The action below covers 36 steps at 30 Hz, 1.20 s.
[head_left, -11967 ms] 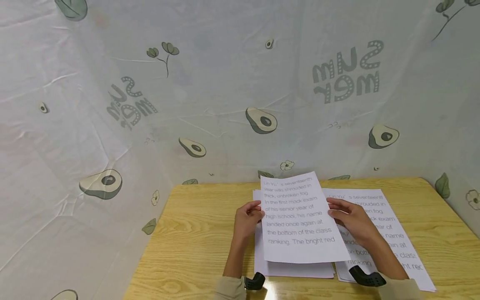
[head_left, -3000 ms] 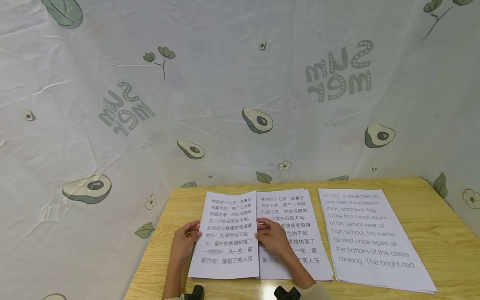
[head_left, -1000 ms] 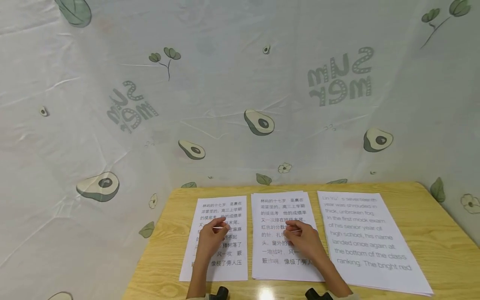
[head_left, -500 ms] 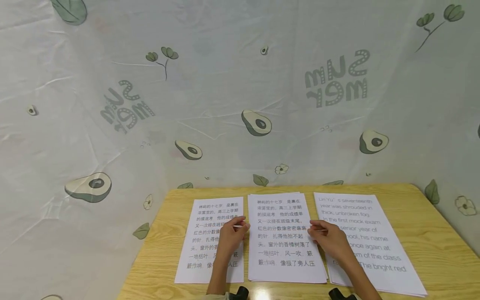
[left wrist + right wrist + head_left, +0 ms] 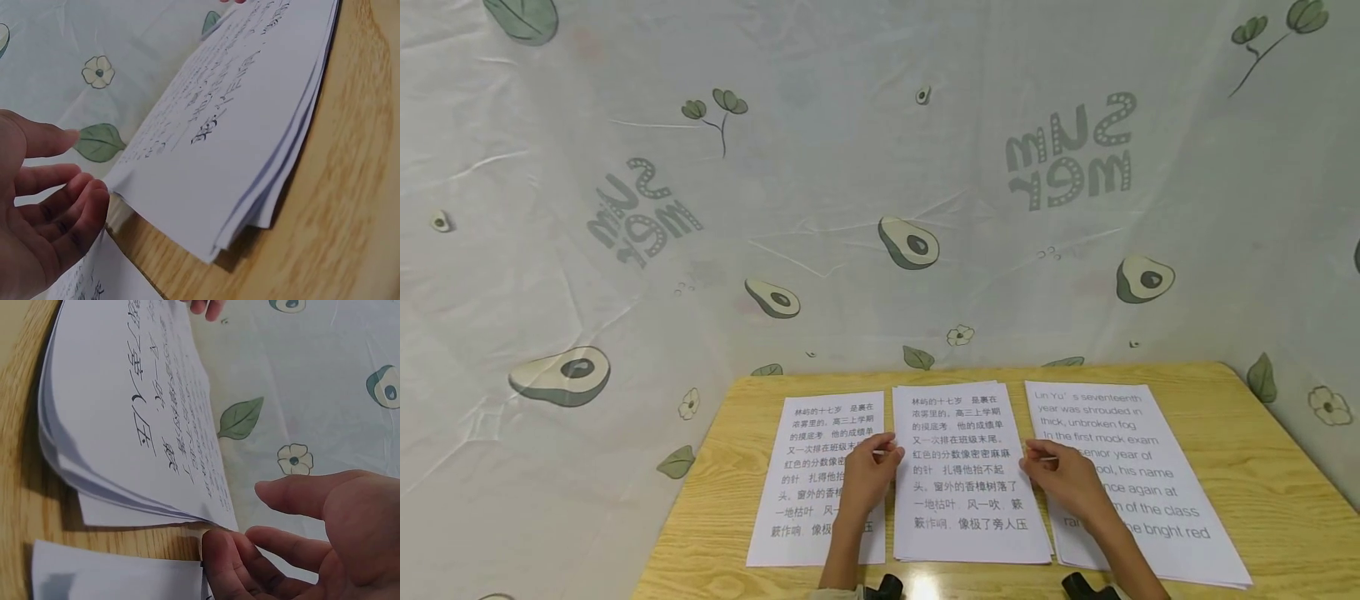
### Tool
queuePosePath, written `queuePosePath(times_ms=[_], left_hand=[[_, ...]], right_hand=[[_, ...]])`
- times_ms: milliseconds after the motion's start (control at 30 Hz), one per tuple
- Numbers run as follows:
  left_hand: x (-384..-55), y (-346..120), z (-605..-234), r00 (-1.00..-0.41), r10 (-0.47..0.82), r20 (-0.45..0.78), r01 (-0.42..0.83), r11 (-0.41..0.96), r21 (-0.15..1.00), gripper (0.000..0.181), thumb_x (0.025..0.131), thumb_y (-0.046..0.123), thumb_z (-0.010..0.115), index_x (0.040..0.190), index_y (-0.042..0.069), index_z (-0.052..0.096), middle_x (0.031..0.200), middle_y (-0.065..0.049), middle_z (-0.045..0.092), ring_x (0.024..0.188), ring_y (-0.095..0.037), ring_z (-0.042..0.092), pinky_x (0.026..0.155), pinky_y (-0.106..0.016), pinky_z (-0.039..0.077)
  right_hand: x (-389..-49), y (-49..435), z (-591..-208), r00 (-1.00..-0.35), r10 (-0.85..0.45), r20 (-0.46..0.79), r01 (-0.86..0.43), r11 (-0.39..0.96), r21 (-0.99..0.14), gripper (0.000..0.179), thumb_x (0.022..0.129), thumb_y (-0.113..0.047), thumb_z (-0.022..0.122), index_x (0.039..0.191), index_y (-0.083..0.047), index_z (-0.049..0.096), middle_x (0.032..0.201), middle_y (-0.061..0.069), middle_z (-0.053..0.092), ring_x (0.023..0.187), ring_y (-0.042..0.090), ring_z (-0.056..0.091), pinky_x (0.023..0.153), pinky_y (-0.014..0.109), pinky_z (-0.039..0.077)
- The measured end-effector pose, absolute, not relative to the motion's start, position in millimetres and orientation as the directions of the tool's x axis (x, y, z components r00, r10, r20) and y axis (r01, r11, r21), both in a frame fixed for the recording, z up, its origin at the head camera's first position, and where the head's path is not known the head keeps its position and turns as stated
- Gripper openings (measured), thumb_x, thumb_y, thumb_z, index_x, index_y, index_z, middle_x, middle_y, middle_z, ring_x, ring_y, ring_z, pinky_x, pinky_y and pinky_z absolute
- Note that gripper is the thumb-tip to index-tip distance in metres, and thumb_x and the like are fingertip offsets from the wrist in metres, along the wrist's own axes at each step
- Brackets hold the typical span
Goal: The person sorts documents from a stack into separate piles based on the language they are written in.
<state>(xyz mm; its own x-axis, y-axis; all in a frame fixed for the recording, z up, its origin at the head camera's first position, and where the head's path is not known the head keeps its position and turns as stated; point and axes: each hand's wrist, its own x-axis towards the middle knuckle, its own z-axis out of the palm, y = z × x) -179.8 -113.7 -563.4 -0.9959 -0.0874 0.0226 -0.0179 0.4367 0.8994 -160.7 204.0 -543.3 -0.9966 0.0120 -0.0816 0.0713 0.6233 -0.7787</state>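
Note:
A middle stack of printed sheets [image 5: 966, 542] with Chinese text lies between my hands; its layered lower edge shows in both wrist views. At its left edge is my left hand [image 5: 867, 475]. In the left wrist view the fingertips [image 5: 97, 190] meet the paper's edge, and the thumb stands apart from them. My right hand [image 5: 1067, 482] is at the stack's right edge, above an English-text stack [image 5: 1195, 550]. Its fingers [image 5: 219, 550] are at the middle stack's edge in the right wrist view, the thumb held away. Part of a left Chinese-text sheet [image 5: 801, 500] is hidden beneath my left hand.
The papers lie side by side on a light wooden table [image 5: 1262, 450]. Behind and to the left hangs a pale cloth [image 5: 820, 167] printed with avocados, leaves and flowers.
Earlier my hands held an English-text sheet up, then a Chinese-text sheet at the left. That sheet now lies flat, released. Both hands have since moved right to the middle stack's edges.

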Motion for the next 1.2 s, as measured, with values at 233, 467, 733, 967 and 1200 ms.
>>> queuePosePath(times_ms=[233, 467, 733, 967, 1200], left_hand=[[-181.0, -112.9, -566.2, -0.995, -0.095, 0.011, -0.037, 0.491, 0.870, 0.039, 0.096, 0.019, 0.079, 0.130, 0.002, 0.075, 0.104, -0.003, 0.070, 0.093, -0.014, 0.065, 0.075, -0.023, 0.056], [-181.1, -111.5, -568.3, -0.997, -0.075, 0.007, -0.034, 0.540, 0.841, 0.038, 0.095, 0.017, 0.079, 0.129, -0.001, 0.075, 0.099, -0.003, 0.065, 0.088, -0.015, 0.060, 0.072, -0.023, 0.050], [-180.0, -110.8, -570.2, -0.997, -0.074, 0.014, -0.030, 0.561, 0.827, 0.034, 0.095, 0.017, 0.079, 0.125, 0.001, 0.077, 0.099, -0.005, 0.063, 0.086, -0.016, 0.056, 0.069, -0.023, 0.048], [-179.9, -109.2, -572.4, -0.997, -0.073, 0.022, -0.024, 0.573, 0.820, 0.034, 0.095, 0.017, 0.080, 0.124, 0.000, 0.077, 0.098, -0.005, 0.062, 0.083, -0.015, 0.055, 0.064, -0.022, 0.046], [-178.9, -108.3, -570.9, -0.997, -0.064, 0.039, -0.006, 0.583, 0.813, 0.037, 0.095, 0.017, 0.080, 0.128, 0.000, 0.076, 0.097, -0.004, 0.062, 0.082, -0.014, 0.054, 0.064, -0.021, 0.045]], right_hand=[[-164.0, 204.4, -547.8, -0.995, -0.001, -0.101, 0.077, 0.644, -0.762, 0.054, 0.101, -0.027, 0.073, 0.142, 0.007, 0.064, 0.122, 0.016, 0.076, 0.108, 0.026, 0.074, 0.087, 0.032, 0.056], [-164.5, 201.3, -549.1, -0.996, -0.018, -0.087, 0.054, 0.661, -0.748, 0.054, 0.099, -0.025, 0.074, 0.140, 0.009, 0.064, 0.115, 0.013, 0.073, 0.101, 0.022, 0.070, 0.085, 0.035, 0.054], [-163.2, 198.4, -552.1, -0.998, -0.020, -0.066, 0.036, 0.666, -0.745, 0.050, 0.098, -0.022, 0.075, 0.136, 0.008, 0.068, 0.113, 0.014, 0.072, 0.096, 0.020, 0.067, 0.082, 0.035, 0.053], [-162.0, 195.8, -552.3, -0.998, -0.007, -0.055, 0.036, 0.669, -0.743, 0.049, 0.096, -0.020, 0.075, 0.135, 0.009, 0.068, 0.111, 0.014, 0.072, 0.092, 0.019, 0.064, 0.078, 0.033, 0.051], [-161.1, 194.7, -551.1, -0.999, -0.009, -0.041, 0.024, 0.676, -0.737, 0.049, 0.096, -0.019, 0.075, 0.135, 0.009, 0.068, 0.111, 0.015, 0.072, 0.092, 0.019, 0.065, 0.078, 0.033, 0.051]])
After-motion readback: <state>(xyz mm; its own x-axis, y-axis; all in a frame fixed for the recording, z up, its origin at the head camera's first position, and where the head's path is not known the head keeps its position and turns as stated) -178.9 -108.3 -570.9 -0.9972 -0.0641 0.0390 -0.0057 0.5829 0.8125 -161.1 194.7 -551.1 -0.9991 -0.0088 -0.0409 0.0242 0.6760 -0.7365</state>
